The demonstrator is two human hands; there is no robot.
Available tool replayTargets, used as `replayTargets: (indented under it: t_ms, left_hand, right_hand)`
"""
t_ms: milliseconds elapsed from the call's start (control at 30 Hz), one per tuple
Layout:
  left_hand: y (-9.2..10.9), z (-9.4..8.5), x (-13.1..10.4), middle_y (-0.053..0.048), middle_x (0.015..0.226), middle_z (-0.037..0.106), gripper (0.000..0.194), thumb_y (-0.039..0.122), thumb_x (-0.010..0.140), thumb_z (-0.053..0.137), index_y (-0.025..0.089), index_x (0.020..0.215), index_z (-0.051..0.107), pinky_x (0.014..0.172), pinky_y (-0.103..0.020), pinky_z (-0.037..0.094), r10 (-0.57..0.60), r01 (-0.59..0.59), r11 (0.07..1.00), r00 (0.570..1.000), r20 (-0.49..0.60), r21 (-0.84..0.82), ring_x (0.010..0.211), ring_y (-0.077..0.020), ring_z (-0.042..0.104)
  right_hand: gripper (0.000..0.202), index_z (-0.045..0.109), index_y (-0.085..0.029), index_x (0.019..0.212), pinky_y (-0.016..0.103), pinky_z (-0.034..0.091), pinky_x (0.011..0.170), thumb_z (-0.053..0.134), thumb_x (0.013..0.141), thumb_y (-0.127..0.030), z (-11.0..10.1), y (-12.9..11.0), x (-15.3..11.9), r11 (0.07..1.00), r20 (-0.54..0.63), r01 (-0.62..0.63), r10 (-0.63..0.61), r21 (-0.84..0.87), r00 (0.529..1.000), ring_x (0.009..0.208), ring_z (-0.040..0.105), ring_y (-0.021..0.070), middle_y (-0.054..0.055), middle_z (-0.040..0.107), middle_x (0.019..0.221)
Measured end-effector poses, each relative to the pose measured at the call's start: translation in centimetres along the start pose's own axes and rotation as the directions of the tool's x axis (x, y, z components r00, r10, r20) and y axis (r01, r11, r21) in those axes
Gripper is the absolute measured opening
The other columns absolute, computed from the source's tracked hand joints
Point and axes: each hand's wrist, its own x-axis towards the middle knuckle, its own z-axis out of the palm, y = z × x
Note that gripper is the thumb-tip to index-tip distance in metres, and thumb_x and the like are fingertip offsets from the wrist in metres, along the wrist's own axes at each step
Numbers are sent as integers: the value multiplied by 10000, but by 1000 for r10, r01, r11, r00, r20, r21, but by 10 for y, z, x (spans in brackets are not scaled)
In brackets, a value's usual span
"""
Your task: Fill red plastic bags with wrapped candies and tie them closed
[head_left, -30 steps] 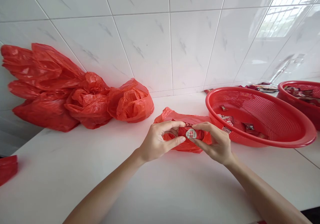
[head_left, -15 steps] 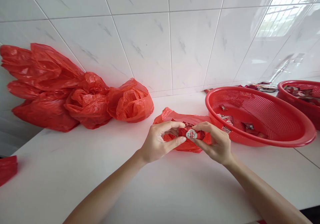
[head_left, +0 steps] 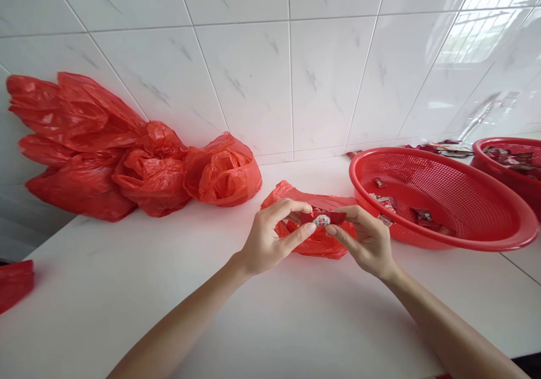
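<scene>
Between the fingertips of my left hand [head_left: 270, 238] and my right hand [head_left: 364, 238] is a small red wrapped packet [head_left: 322, 220] with a round white label. Each hand pinches one end of it, thumbs below and forefingers above. Directly beneath, an open red plastic bag [head_left: 323, 249] lies on the white table, partly hidden by my hands. To the right of my right hand stands a large red perforated basket [head_left: 477, 198], with several small packets [head_left: 422, 216] at its bottom.
Several filled red plastic bags [head_left: 152, 170] sit against the tiled wall at the left. A second red basket [head_left: 507, 167] holding packets is at the far right. Dark wrappers [head_left: 443, 148] lie behind the large basket. A red piece [head_left: 16, 284] shows at the left edge.
The packet has tilted in my fingers, so its white label looks flatter and its upper edge shows more. Both hands stay in nearly the same place. The view has shifted slightly.
</scene>
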Motion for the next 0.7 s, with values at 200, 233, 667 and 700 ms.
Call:
replayTargets:
  t_ms: [200, 233, 667, 700]
  left_hand:
    - [2, -1, 2, -50, 953, 764, 157, 290, 880, 722, 213, 1016, 732, 803, -342, 607, 12, -13, 998, 1000, 18, 55, 866, -185, 719]
    - [1, -1, 2, -52, 953, 764, 154, 289, 881, 722, 214, 1015, 737, 804, -345, 607, 23, -24, 998, 1000, 19, 62, 867, -185, 717]
    - [4, 0, -1, -43, 926, 767, 110, 180, 838, 762, 209, 943, 774, 791, -287, 604, 68, -68, 998, 998, -8, -1, 872, -170, 719]
    - [4, 1, -1, -42, 923, 769, 106, 182, 836, 765, 211, 937, 775, 792, -292, 604, 67, -67, 998, 998, -10, 5, 874, -174, 721]
  right_hand:
    - [46, 677, -219, 952, 306, 611, 584, 693, 908, -217, 0, -1, 1, 1000, -21, 17, -16, 3, 1000, 640, 698, 171, 25, 731, 774]
    - [35, 677, -218, 944, 305, 607, 571, 689, 911, -222, 0, -2, 2, 1000, -21, 17, -17, 1, 1000, 631, 693, 172, 23, 727, 762]
    - [109, 663, -232, 943, 288, 594, 592, 673, 895, -135, 3, -4, 1, 999, 14, 38, -38, -9, 999, 666, 696, 171, 13, 724, 778]
    - [101, 664, -231, 942, 289, 594, 589, 673, 897, -141, 3, -5, 1, 999, 15, 33, -33, -7, 999, 658, 696, 171, 13, 724, 776]
